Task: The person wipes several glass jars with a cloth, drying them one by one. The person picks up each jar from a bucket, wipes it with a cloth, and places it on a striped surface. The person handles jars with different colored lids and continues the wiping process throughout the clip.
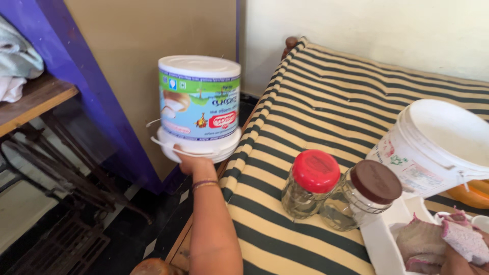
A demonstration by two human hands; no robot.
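Left hand: I grip the white tub from below, frame centre-left; keep it level.
Right hand: lower right, clutching a pink cloth.

1. My left arm reaches forward from the bottom of the frame, forearm bare, bangles at the wrist.
2. My left hand is raised, fingers closed in a grip.
3. My right hand barely shows at the lower right corner; its grip is unreadable.

A home room: striped mattress (on a wooden cot), treadle sewing-machine stand, plastered walls.
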